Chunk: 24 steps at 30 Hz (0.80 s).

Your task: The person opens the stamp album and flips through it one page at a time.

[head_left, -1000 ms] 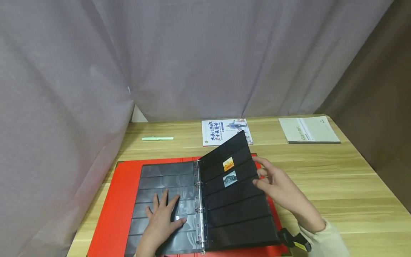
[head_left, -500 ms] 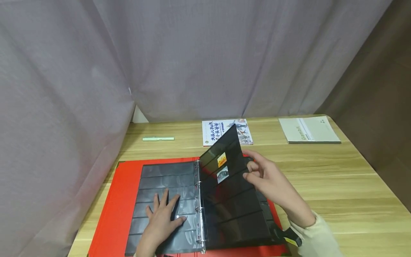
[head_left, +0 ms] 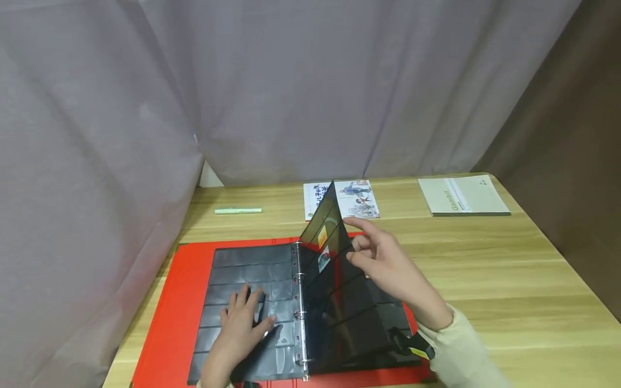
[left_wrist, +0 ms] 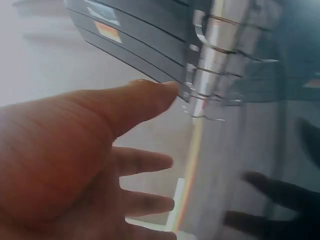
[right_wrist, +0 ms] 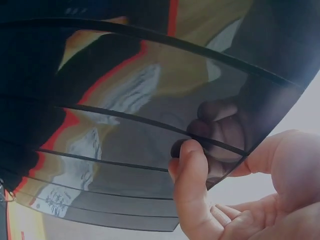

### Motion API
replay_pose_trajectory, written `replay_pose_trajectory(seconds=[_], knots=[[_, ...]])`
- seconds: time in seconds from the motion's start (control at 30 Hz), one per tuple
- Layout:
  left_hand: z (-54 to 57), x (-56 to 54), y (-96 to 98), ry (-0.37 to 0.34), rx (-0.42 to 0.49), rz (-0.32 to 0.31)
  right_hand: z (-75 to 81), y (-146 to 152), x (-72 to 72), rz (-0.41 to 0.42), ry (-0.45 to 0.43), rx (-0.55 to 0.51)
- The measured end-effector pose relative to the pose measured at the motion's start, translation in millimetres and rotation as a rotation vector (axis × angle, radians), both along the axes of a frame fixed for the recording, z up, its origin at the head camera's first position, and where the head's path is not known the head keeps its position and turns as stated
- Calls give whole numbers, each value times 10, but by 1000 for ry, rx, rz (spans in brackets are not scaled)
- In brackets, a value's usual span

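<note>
A red ring-binder stamp album (head_left: 167, 302) lies spread on the wooden table, its metal rings (head_left: 302, 312) down the middle. My right hand (head_left: 388, 264) pinches the outer edge of a glossy black stock page (right_wrist: 130, 130), which stands tilted up from the right half. Two small stamps, one orange (head_left: 322, 237) and one grey (head_left: 324, 260), sit in its upper strips. Over the left black page (head_left: 223, 288) my left hand (head_left: 239, 326) has its fingers apart, palm down. In the left wrist view, the left hand's thumb (left_wrist: 150, 100) overlaps the raised page near the rings.
Beyond the album lie a pale green pen (head_left: 237, 210), a white illustrated booklet (head_left: 356, 199) partly behind the raised page, and a light green book (head_left: 463, 195) at the back right. A grey curtain (head_left: 301, 91) hangs along the table's rear edge.
The right hand has moved left, bringing the page more upright toward the rings. The left hand's fingers have drawn a little closer together over the left page.
</note>
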<state>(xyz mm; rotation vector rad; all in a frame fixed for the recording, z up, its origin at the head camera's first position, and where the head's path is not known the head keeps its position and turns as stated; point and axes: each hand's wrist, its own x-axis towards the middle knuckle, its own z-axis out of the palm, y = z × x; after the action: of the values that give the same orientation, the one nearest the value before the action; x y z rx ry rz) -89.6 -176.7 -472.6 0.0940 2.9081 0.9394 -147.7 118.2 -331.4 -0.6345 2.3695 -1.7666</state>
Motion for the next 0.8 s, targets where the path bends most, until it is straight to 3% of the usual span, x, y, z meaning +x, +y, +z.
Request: replay_pose_trajectory(seconds=[0.17,0.43,0.8], knots=[[198,3,36,80,51,4,17,-93,-29,3,7,6],[448,48,161,137,119,-6,40,-206,-30,14,-21,5],[784,88,375,341,270,-135,85,-387,-38,14,18,44]])
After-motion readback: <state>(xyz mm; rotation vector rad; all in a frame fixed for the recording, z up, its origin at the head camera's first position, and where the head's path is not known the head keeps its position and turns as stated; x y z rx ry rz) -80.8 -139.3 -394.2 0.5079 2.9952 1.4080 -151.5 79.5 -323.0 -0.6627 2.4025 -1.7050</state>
